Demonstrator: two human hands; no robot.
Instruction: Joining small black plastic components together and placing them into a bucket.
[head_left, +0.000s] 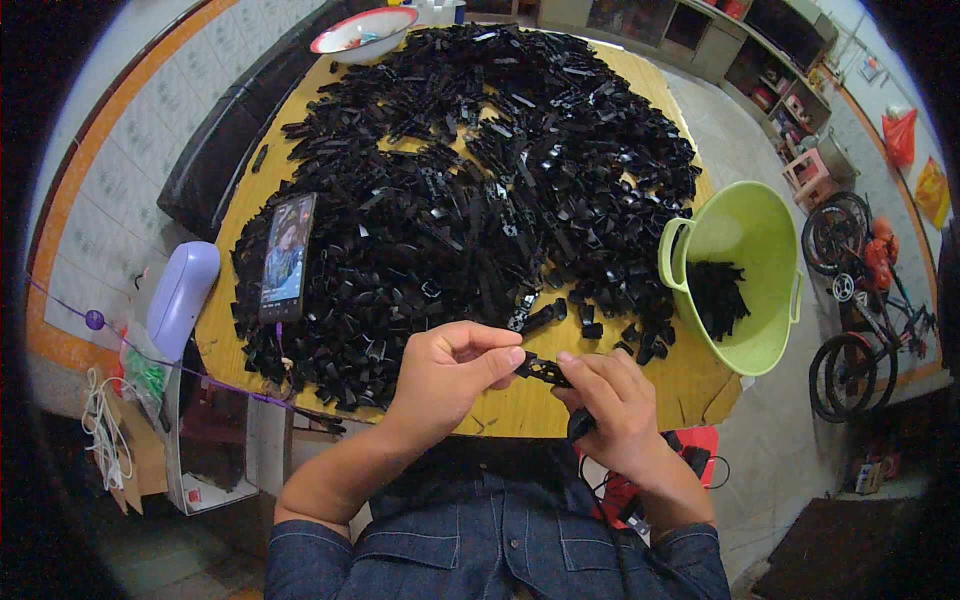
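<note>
Near the front edge of the yellow table (500, 418), both my hands work on one small black plastic piece (543, 369). My left hand (440, 378) pinches its left end between thumb and fingertips. My right hand (618, 405) has thumb and fingers closed on its right end. Below the right fingers a black rounded thing (579, 425) shows, mostly hidden by the palm, so I cannot tell its kind. A large heap of loose black plastic pieces (430, 220) spreads over the table just beyond my hands.
A light green two-handled tub (770, 290) with black pieces stands at the table's right edge. A lit phone (287, 258) leans on the heap at left. At the far left corner sits a red-rimmed bowl (375, 40). A bicycle (850, 300) stands right, by the wall.
</note>
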